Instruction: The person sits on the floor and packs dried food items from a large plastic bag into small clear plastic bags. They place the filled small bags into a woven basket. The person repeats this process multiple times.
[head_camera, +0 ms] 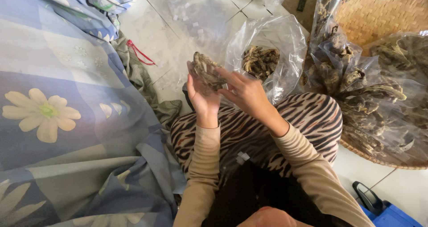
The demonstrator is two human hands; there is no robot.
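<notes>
My left hand (201,95) is raised palm-up above my knee and holds a small clear plastic bag (207,72) stuffed with brown dried pieces. My right hand (244,92) touches the same bag from the right, fingers pinching at its side. Both arms wear beige sleeves. Just behind the hands an open clear plastic bag (263,60) sits on the floor with a clump of the same dried pieces inside.
A woven bamboo tray (383,13) at the right carries several filled clear bags (356,84). A flowered blue bedsheet (67,120) fills the left. My zebra-striped trouser leg (294,124), a red cord (140,53), white floor tiles and a blue object (388,213) are around.
</notes>
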